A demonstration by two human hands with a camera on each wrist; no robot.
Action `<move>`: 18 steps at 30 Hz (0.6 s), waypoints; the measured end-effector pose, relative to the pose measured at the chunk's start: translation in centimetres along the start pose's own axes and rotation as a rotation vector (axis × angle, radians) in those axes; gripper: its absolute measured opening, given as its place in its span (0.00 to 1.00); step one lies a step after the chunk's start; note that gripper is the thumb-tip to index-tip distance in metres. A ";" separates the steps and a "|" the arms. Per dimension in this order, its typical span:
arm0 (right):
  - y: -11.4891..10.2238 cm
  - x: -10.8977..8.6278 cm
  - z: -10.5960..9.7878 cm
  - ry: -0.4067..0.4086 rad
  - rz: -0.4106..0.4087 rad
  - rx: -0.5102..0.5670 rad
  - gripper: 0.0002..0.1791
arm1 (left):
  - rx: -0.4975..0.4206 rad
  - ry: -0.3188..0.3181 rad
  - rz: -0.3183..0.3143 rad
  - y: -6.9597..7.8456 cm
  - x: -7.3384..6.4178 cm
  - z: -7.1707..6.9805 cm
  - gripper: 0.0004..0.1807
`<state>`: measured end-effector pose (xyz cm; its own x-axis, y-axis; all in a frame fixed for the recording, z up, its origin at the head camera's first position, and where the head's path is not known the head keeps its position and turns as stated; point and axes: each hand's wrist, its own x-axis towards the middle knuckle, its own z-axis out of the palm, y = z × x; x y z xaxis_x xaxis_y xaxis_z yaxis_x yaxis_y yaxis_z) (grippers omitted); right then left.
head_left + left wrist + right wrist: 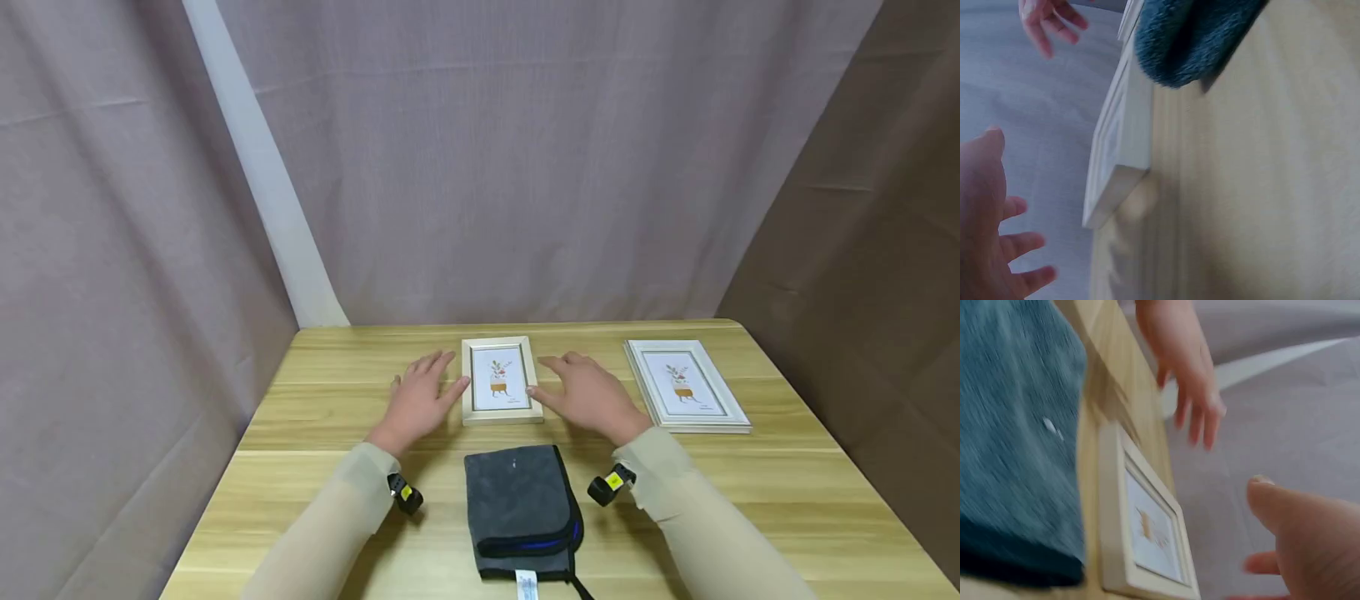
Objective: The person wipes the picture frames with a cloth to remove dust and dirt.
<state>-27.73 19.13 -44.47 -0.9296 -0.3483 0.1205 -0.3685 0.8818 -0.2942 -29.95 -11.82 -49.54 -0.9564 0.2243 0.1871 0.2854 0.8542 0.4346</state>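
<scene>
A cream picture frame (499, 419) with a plant print lies flat on the table between my two hands. My left hand (417, 398) hovers at its left side, fingers spread and the thumb near the frame's edge. On the other side my right hand (592, 393) is held over the table, its thumb tip overlapping the frame's right edge in the head view. Neither hand holds anything. In the right wrist view the frame (1119, 506) shows a thick side wall. Nearer to me lies a folded dark grey cloth (519, 496) with black edging and a white tag.
To the right, white picture frames (686, 383) with a similar print lie stacked on the wooden table (360, 367). A curtain (487, 167) hangs behind the table's far edge. Wrist cameras (406, 493) are strapped to both sleeves.
</scene>
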 end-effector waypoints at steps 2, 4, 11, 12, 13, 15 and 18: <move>-0.3 -0.7 0.6 -0.033 -0.058 0.045 0.36 | -0.051 -0.012 0.013 -0.2 -0.3 0.7 0.38; -0.4 -1.4 1.4 -0.082 -0.119 0.085 0.29 | -0.069 -0.012 0.029 -0.5 -0.5 1.5 0.36; -0.1 -2.9 3.1 -0.259 -0.245 0.159 0.24 | -0.083 -0.023 0.055 -0.7 -0.9 3.0 0.33; -0.1 -3.0 3.2 -0.273 -0.251 0.163 0.25 | -0.089 -0.027 0.060 -0.7 -0.9 3.1 0.34; 0.0 -3.0 3.3 -0.280 -0.259 0.173 0.25 | -0.096 -0.030 0.064 -0.6 -0.9 3.1 0.34; 0.0 -3.1 3.4 -0.292 -0.271 0.190 0.23 | -0.104 -0.038 0.067 -0.6 -0.9 3.2 0.35; 0.2 -3.1 3.8 -0.292 -0.292 0.203 0.18 | -0.094 -0.056 0.063 -0.8 -0.8 3.4 0.37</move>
<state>-24.93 19.18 -48.47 -0.7378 -0.6739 -0.0380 -0.5816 0.6633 -0.4708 -29.59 -11.10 -53.08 -0.9377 0.3042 0.1679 0.3468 0.7906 0.5046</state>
